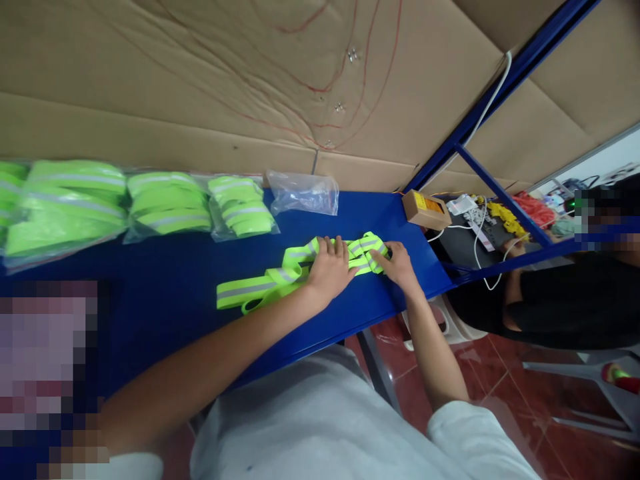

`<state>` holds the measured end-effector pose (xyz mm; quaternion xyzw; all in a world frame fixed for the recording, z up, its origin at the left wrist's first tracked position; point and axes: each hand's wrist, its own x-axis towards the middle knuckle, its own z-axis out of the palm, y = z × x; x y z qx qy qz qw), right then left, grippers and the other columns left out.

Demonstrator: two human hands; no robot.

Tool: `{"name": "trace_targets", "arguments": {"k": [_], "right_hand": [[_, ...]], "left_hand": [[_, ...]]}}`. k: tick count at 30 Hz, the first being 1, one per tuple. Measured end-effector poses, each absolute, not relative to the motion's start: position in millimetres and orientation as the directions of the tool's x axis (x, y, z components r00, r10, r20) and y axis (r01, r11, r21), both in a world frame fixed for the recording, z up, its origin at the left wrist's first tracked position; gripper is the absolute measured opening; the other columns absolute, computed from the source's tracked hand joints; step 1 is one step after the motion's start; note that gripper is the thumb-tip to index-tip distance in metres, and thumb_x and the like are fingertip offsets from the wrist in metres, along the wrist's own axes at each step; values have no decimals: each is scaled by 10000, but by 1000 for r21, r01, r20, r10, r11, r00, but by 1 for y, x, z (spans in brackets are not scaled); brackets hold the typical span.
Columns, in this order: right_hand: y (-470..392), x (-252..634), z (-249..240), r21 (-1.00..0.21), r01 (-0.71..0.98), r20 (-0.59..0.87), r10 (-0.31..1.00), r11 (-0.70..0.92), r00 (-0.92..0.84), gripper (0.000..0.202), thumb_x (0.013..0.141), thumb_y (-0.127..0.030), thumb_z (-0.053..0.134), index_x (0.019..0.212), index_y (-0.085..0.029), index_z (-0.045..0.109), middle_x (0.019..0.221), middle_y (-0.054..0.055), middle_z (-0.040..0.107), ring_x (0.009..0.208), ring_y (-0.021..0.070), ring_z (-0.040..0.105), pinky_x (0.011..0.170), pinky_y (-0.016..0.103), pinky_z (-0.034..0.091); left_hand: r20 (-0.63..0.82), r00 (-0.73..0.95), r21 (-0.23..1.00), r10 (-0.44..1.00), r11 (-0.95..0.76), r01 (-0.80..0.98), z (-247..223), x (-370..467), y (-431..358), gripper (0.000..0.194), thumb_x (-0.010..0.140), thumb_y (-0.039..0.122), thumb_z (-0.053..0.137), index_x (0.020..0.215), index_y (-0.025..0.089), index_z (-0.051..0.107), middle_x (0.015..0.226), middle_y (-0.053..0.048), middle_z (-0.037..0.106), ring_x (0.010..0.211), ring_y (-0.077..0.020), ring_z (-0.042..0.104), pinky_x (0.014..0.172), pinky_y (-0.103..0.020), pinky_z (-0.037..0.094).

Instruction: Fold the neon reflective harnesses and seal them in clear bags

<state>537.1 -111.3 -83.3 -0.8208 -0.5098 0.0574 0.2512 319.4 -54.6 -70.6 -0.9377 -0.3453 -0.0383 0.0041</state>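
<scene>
A fluorescent yellow-green reflective strap point(245, 291) with silver stripes lies partly bundled on the blue table. My left hand point(330, 270) rests over its middle, fingers on top and thumb to the near side, gripping the bands. At the bundle's right end, my right hand point(397, 263) holds the folded straps between thumb and fingers. Loose bands trail leftward from under my left hand. Some of the strap is hidden beneath my hands.
Clear bags of reflective straps point(170, 203) line the table's back edge, beside a crumpled clear plastic bag point(305, 193). A small cardboard box point(426, 210) stands at the right end. Beyond the blue frame point(505, 193), a person in black point(565, 300) sits near white cables.
</scene>
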Motion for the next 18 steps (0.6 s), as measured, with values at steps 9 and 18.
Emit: {"name": "trace_targets", "arguments": {"k": [9, 18], "right_hand": [[-109, 517, -60, -519, 792, 240, 835, -322, 496, 425, 828, -444, 689, 1169, -220, 574, 1137, 115, 728, 1032, 315, 679, 853, 412, 505], [-112, 507, -57, -387, 846, 245, 844, -366, 477, 357, 883, -396, 641, 1189, -236, 548, 1149, 85, 718, 1014, 309, 675, 738, 349, 458]], "left_hand": [[42, 712, 29, 701, -713, 701, -61, 321, -65, 808, 1009, 612, 456, 1515, -18, 472, 1553, -323, 455, 1521, -493, 332, 1236, -729, 99], [23, 713, 126, 701, -709, 693, -63, 321, -66, 789, 1026, 553, 452, 1525, -58, 427, 1579, -358, 388, 1534, -524, 272, 1203, -781, 135]]}}
